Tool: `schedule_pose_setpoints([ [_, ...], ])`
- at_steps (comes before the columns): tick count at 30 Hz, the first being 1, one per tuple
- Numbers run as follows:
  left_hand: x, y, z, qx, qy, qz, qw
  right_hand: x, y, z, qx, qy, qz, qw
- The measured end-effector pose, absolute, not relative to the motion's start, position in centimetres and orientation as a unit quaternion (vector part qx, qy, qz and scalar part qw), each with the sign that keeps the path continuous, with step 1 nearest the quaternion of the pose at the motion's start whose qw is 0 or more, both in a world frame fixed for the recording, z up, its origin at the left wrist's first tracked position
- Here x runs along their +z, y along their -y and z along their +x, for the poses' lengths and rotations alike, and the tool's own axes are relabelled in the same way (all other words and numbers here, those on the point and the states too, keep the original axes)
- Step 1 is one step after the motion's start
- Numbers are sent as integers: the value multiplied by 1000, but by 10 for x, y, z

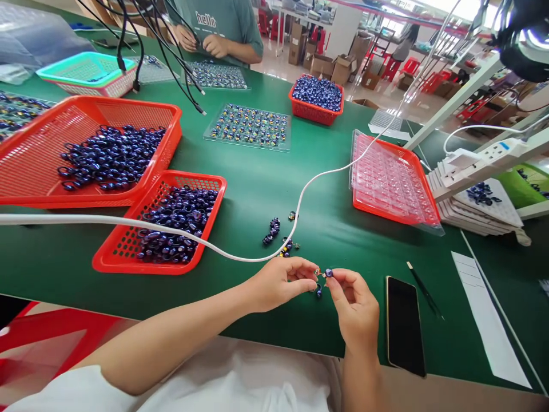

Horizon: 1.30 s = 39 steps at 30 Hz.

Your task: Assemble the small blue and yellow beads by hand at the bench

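Note:
My left hand [281, 280] and my right hand [354, 303] meet just above the green table [257, 183], near its front edge. Both pinch a small shiny blue bead piece [328, 273] between fingertips, with a tiny metal part at the left fingers. One more blue bead [318, 293] lies just under the hands. A small cluster of loose blue beads [273, 230] lies on the table just beyond my left hand, next to a white cable [171, 232].
Red baskets of blue pieces [171, 226] [107, 157] [317, 97] stand left and far. A clear blister tray on a red tray [392, 183] is right. A black phone [404, 323] and tweezers [424, 292] lie near my right hand. Another person [214, 34] works opposite.

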State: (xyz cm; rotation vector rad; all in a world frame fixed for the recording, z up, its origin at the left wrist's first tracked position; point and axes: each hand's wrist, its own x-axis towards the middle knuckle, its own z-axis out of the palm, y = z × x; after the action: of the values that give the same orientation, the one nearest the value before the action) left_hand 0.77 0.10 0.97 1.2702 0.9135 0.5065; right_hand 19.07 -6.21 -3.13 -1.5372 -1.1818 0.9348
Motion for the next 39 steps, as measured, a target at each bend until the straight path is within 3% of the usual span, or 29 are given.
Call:
schedule_pose_setpoints([
  [3,8,-4,6,226,-374,393,809,-36,61,185,305,550,-583,514],
  [7,7,-10,2,245,-364,303,846,-34,56,179,229,648,-494,532],
  [13,2,-12,-1,247,-345,302,854,-27,55,181,221,695,-436,528],
  [18,2,-10,-1,238,-352,328,844,-23,55,181,251,721,-446,467],
  [24,1,-9,2,252,-387,349,816,-25,52,174,110,754,-458,458],
  [29,0,-7,3,293,-399,328,805,-29,52,173,60,737,-480,472],
  [39,-1,0,9,307,-424,328,786,-37,50,166,100,700,-546,449],
])
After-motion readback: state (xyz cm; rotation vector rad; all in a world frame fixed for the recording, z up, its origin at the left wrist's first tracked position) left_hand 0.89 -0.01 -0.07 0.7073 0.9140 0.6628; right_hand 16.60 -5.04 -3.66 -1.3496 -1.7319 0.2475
